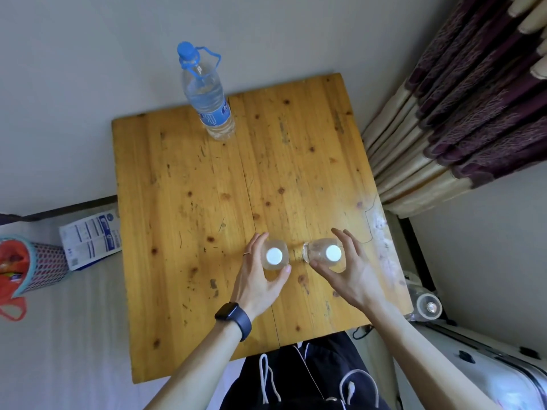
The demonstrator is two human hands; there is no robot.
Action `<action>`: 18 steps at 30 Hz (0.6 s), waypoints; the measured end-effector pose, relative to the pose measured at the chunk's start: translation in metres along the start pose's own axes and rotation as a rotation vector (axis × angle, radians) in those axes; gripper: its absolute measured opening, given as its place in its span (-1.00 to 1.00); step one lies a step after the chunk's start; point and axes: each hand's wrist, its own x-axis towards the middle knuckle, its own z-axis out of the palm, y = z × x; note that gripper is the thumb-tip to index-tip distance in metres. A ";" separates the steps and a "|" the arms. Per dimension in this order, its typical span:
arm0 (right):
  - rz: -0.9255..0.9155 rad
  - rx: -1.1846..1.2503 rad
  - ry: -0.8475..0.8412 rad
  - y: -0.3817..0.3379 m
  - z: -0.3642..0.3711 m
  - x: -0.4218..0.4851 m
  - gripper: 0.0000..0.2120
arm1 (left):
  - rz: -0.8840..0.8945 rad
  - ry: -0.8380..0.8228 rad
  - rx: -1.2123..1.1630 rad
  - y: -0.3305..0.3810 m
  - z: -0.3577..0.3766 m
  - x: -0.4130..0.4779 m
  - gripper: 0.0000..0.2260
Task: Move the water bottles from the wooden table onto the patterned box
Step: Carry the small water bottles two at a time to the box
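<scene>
Two small clear bottles with white caps stand near the front of the wooden table (pixel 207 202), seen from above. My left hand (pixel 260 276) is curled around the left small bottle (pixel 274 255). My right hand (pixel 346 267) wraps the right small bottle (pixel 328 253), which looks slightly tilted. A tall water bottle (pixel 208 105) with a blue cap and blue carry strap stands at the table's far edge, apart from both hands. No patterned box that I can identify for sure is in view.
A white-and-blue packet (pixel 91 238) lies left of the table beside a mesh-patterned container (pixel 44 264) holding a red bag. Purple and cream curtains (pixel 461 113) hang at the right. A suitcase (pixel 488 374) and a clear bottle (pixel 429 306) sit at lower right.
</scene>
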 end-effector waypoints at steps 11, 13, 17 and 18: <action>0.077 0.196 0.057 -0.002 0.029 0.012 -0.42 | -0.046 0.086 0.069 0.001 0.016 0.023 -0.58; 0.082 0.195 0.083 -0.001 0.030 0.008 -0.44 | -0.032 0.065 0.070 0.000 0.016 0.023 -0.61; 0.146 0.219 0.156 0.001 0.025 -0.012 -0.47 | 0.027 0.015 0.103 -0.001 0.007 0.019 -0.61; 0.160 0.239 0.182 0.001 0.021 -0.023 -0.48 | 0.037 -0.007 0.121 -0.002 0.004 0.018 -0.61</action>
